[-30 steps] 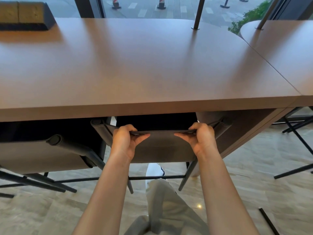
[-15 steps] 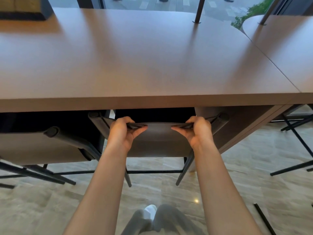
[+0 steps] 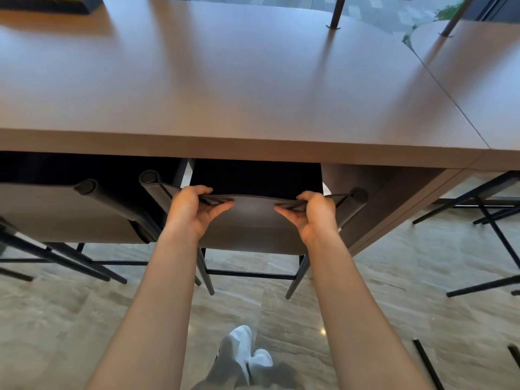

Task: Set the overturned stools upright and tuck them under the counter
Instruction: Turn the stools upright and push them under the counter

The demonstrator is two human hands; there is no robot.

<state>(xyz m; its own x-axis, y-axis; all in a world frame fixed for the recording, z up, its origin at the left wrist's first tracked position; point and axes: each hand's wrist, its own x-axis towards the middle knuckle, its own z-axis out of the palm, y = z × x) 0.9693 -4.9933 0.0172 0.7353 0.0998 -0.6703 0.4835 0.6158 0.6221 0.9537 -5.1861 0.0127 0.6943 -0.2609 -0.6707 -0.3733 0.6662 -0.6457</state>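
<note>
Head view looks down over both forearms, and the left hand (image 3: 191,212) and right hand (image 3: 316,213) grip the top edge of the dark stool (image 3: 253,223), one near each corner. Fingers curl over the edge and thumbs press along the near face. That stool stands upright, its legs on the marble floor (image 3: 70,319), its upper part just under the front lip of the brown counter (image 3: 253,94). Just beside it on the left, a second stool (image 3: 70,212) sits under the same counter. White shoes (image 3: 247,350) show below, between the arms.
</note>
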